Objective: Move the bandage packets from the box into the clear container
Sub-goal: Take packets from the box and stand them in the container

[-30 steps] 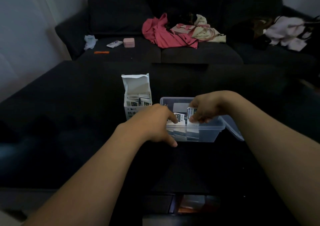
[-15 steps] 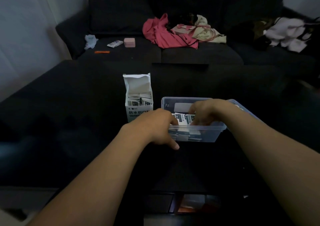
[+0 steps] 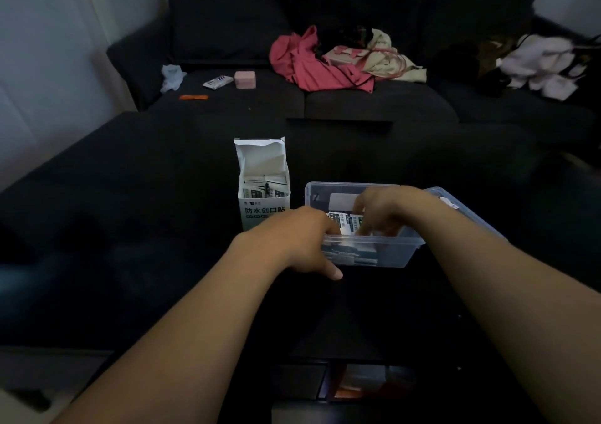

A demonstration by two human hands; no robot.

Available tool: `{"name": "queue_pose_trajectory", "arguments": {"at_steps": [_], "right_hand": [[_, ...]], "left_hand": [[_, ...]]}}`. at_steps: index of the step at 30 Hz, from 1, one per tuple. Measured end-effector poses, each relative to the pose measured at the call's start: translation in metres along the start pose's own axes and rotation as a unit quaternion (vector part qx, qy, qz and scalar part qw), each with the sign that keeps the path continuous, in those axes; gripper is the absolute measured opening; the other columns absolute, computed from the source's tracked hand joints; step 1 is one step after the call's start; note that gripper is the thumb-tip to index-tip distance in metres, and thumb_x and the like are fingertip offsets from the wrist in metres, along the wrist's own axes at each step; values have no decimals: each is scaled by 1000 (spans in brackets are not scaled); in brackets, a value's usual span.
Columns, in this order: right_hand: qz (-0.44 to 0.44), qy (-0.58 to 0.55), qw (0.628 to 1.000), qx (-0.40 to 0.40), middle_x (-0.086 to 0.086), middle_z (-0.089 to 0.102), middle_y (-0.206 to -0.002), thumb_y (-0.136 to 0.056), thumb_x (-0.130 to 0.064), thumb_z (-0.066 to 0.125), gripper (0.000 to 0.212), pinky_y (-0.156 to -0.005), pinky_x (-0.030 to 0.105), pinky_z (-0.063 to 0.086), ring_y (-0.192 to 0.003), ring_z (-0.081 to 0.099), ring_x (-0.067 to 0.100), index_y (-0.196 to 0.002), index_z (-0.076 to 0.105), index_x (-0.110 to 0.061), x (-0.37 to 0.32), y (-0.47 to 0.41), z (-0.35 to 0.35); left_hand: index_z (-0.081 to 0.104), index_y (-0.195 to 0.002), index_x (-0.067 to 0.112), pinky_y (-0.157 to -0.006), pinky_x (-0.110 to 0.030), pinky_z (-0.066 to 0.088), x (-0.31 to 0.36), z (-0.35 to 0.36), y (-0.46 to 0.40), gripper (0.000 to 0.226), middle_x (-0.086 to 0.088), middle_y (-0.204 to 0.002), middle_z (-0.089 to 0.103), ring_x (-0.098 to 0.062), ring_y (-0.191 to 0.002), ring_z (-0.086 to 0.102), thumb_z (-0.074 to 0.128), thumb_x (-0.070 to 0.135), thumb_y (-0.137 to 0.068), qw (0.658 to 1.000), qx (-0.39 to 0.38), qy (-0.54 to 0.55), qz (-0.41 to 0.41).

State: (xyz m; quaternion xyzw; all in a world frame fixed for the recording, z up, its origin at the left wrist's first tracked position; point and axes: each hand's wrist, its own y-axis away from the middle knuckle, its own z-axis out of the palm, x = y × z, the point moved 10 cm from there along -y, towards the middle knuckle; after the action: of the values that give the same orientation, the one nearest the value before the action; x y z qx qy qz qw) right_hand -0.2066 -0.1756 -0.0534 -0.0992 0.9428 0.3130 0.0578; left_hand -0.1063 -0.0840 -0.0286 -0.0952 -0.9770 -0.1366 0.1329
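Note:
A white cardboard box (image 3: 264, 209) stands open on the dark surface, with several bandage packets (image 3: 265, 189) upright inside it. To its right sits the clear container (image 3: 395, 256), holding more bandage packets (image 3: 341, 223). My left hand (image 3: 299, 243) grips the container's near left corner, thumb down on its front. My right hand (image 3: 387, 215) reaches down inside the container, its fingers on the packets there. Whether those fingers still pinch a packet is hidden.
The container's lid (image 3: 455, 201) lies against its right side. A dark sofa (image 3: 357, 98) behind carries pink clothing (image 3: 312, 62), a pink case (image 3: 244, 79), a small packet (image 3: 217, 82) and an orange strip (image 3: 193, 97). An open drawer (image 3: 351, 381) shows below.
My right hand has gone lower into the container with the packet it held. The left hand has stayed on the container's corner.

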Motion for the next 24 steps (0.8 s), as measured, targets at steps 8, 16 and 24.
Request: {"name": "queue_pose_trajectory", "arguments": {"at_steps": [8, 16, 24], "right_hand": [[16, -52, 998, 26, 11, 56, -113, -88, -17, 74, 54, -80, 37, 62, -92, 69, 28, -137, 52, -13, 1, 16, -15], [-321, -139, 885, 307, -7, 75, -91, -86, -22, 77, 13, -67, 15, 55, -72, 66, -4, -99, 77, -20, -80, 87, -76], [-293, 70, 866, 399, 3, 68, -97, -88, -24, 71, 8, -69, 35, 49, -88, 65, 28, -95, 74, -27, -159, 68, -50]], "left_hand": [[55, -139, 38, -102, -40, 49, -3, -8, 4, 73, 8, -143, 54, -17, -126, 54, 83, 54, -73, 1000, 15, 21, 3], [66, -90, 29, -72, -39, 58, -85, -108, 71, 16, 9, -80, 65, -9, -71, 61, 75, 35, -78, 849, 461, 237, -97], [62, -111, 19, -71, -35, 47, -134, -65, 49, 32, -7, -108, 68, -30, -93, 65, 60, 43, -90, 889, 305, 221, -261]]}}
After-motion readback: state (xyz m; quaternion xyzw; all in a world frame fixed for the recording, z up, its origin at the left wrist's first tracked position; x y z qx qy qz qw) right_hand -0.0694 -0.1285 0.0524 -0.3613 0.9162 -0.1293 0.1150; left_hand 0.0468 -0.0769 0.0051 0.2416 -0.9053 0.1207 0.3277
